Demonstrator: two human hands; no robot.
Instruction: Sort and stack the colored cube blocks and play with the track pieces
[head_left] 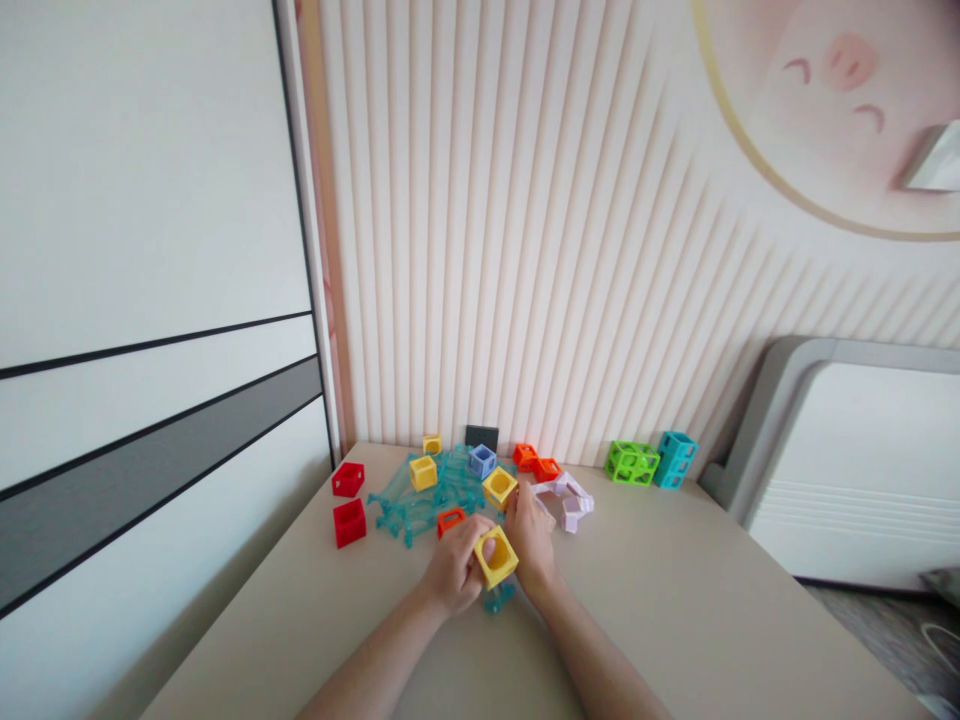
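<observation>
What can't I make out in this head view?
In the head view:
Left hand: some fingertips, hidden by the yellow cube it holds.
Orange-red cube: lower part, covered by the left hand.
Small teal piece: upper part, behind that yellow cube.
Round wall picture: cut off by top and right edges.

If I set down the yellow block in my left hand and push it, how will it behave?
The yellow block is probably light for its size: the round opening suggests it's hollow. Its flat, square sides should make it slide rather than roll. Its straight edges in your left hand suggest stiffness.
</observation>
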